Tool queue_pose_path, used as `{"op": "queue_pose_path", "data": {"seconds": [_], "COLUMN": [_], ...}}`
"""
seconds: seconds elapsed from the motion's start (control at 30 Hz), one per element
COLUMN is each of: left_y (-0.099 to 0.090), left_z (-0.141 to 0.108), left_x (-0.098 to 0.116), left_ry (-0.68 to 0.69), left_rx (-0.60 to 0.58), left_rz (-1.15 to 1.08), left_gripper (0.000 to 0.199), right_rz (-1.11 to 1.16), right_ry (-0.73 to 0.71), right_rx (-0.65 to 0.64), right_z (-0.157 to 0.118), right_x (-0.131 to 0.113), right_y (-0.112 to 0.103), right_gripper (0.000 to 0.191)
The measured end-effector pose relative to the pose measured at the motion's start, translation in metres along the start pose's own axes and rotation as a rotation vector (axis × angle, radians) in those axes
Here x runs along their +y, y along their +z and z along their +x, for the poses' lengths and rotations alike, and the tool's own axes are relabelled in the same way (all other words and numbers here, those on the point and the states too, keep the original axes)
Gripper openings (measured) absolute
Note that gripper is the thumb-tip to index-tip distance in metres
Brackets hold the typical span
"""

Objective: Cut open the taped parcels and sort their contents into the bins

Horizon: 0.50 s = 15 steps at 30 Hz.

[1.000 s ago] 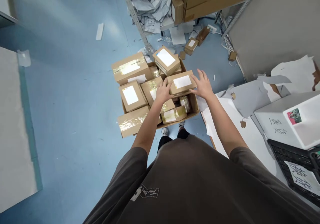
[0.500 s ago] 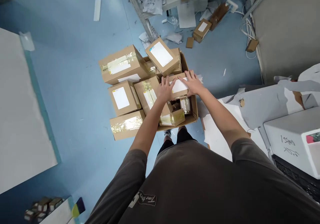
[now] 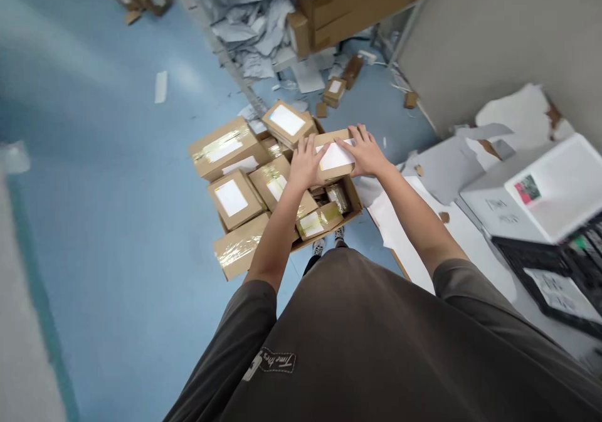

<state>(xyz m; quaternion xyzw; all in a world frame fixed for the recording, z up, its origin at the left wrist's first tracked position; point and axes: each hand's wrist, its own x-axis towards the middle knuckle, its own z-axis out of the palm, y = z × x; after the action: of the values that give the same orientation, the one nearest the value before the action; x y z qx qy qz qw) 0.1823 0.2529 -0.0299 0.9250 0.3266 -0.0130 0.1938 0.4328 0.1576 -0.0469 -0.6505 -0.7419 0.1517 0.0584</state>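
Between my two hands is a small cardboard box (image 3: 335, 155) with a white label on its top. My left hand (image 3: 306, 162) grips its left end, and my right hand (image 3: 367, 152) grips the right end, thumbs pointing inward over the label. It is held above a large open carton (image 3: 353, 197) packed with taped parcels. Left of my hands lie a labelled box (image 3: 231, 197), a long taped box (image 3: 226, 148) and another taped parcel (image 3: 242, 244). Behind my left hand, a box with a white label (image 3: 288, 120) rests tilted on the pile.
A metal rack (image 3: 226, 58) with crumpled white bags stands ahead, beside large cartons (image 3: 357, 8). Small boxes (image 3: 335, 91) lie on the blue floor. At right are white sheeting (image 3: 423, 215), a white bin (image 3: 498, 190) and a black crate (image 3: 531, 271).
The small box, still between both hands, appears raised a little from the carton. My view has shifted, showing more of the rack and the bin on the right.
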Motion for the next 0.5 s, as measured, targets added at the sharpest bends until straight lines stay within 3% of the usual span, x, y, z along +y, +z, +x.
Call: {"op": "queue_pose_path", "data": {"seconds": [0.1, 0.2, 0.4, 0.5], "left_y": [-0.002, 0.016, 0.089, 0.129], "left_z": [-0.007, -0.009, -0.025, -0.039], "left_x": [0.035, 0.085, 0.234, 0.306], "left_ry": [0.138, 0.314, 0.683, 0.834], "left_rx": [-0.043, -0.086, -0.246, -0.315], "left_rz": [0.034, 0.048, 0.092, 0.144], "left_gripper": [0.142, 0.137, 0.134, 0.134], "right_rz": [-0.037, -0.046, 0.006, 0.040], "right_ry": [0.152, 0.341, 0.737, 0.889], "right_rx": [0.057, 0.075, 0.151, 0.200], "right_z": [-0.063, -0.146, -0.350, -0.438], "right_x": [-0.013, -0.020, -0.042, -0.054], "right_y": [-0.011, -0.009, 0.020, 0.043], "right_gripper": [0.157, 0.157, 0.155, 0.149]}}
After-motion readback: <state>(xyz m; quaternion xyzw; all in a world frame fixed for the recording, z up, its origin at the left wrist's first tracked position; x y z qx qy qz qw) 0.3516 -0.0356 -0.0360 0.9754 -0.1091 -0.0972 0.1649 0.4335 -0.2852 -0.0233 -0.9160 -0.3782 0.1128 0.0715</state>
